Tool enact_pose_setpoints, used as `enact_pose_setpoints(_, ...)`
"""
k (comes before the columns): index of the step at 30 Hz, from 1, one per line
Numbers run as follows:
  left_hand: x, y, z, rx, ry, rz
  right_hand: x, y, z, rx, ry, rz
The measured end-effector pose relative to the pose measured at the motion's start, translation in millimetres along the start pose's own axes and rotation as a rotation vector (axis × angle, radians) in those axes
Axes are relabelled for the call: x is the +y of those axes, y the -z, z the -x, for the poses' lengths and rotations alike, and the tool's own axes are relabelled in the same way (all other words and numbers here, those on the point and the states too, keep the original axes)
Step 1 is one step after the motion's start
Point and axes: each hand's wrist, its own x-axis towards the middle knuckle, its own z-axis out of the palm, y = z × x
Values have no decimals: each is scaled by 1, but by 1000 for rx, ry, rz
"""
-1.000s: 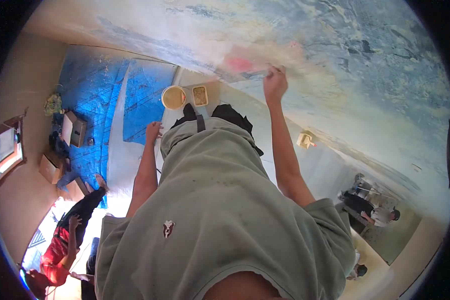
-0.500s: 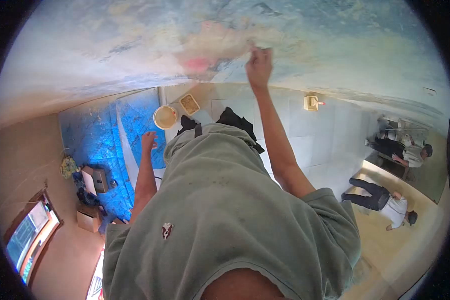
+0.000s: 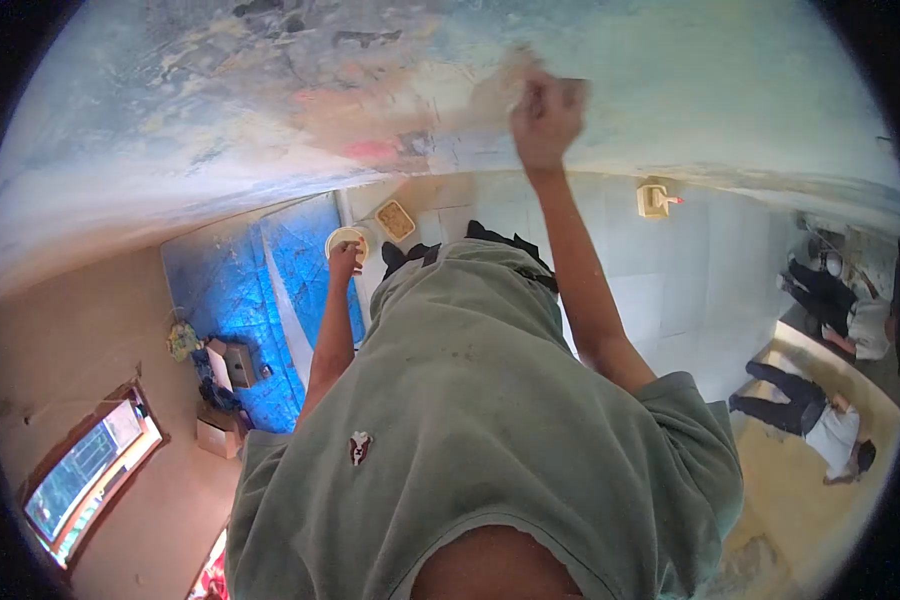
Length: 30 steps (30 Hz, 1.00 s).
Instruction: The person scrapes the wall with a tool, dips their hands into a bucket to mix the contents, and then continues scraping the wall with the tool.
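Observation:
My right hand [image 3: 547,122] is raised to the painted wall [image 3: 370,95], its fingers bent together and smeared by motion. A small dark flat edge shows at the fingers, but what they hold is too blurred to name. Patches of blue, grey, pink and pale green cover the wall surface. Lower down on the left, my left hand [image 3: 344,261] hangs beside my body with loosely curled fingers apart and nothing visible in them. From this view it overlaps the round pale bucket [image 3: 334,238] on the floor; contact between them cannot be told.
Near the wall's foot stand a rectangular tub [image 3: 395,220] and another pale tray with a red-handled brush [image 3: 654,201]. A blue sheet [image 3: 240,270] covers floor at left, with cardboard boxes [image 3: 220,432] beyond. Two people [image 3: 832,435] are at the right.
My right hand has shifted right and slightly closer along the wall. My left hand has moved up and right, now overlapping the bucket. The whole view has turned a little.

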Motion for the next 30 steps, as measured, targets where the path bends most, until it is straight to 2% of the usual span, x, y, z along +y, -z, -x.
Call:
enact_pose_setpoints(3,-1,-15,14,49,-29,19,23,0,-10,119,-88,-98)
enact_pose_setpoints(5,-7,-19,23,46,-15,7,52,-29,28,-89,119,35)
enact_pose_setpoints(6,-9,-20,30,67,-20,9,54,-28,36,-82,121,14)
enact_pose_setpoints(8,-17,-21,45,89,82,5,59,-22,49,-324,184,-179)
enact_pose_setpoints(9,-24,-20,49,114,86,13,51,-16,36,-252,172,-98)
enact_pose_setpoints(11,-41,-16,64,140,137,39,32,11,2,-197,12,-44)
enact_pose_setpoints(14,-58,-11,80,168,231,11,29,1,-34,137,-6,-357)
enact_pose_setpoints(15,-64,-9,83,185,237,-26,35,-9,-24,137,-6,-388)
enact_pose_setpoints(17,-65,-8,89,201,228,13,53,-37,18,-8,119,-158)
enact_pose_setpoints(19,-65,-10,92,203,224,45,40,-25,45,-485,203,-7)
enact_pose_setpoints(23,-43,-17,74,263,139,169,9,-5,59,-643,138,-216)
enact_pose_setpoints(25,-35,-19,58,254,86,174,-28,17,23,-389,-18,-400)
enact_pose_setpoints(27,-28,-19,34,250,9,135,-51,33,-15,-231,-4,-392)
enact_pose_setpoints(28,-22,-18,28,239,-2,144,-60,34,-34,-224,8,-380)
enact_pose_setpoints(30,-11,-14,12,204,-109,95,-75,24,-68,297,147,-301)
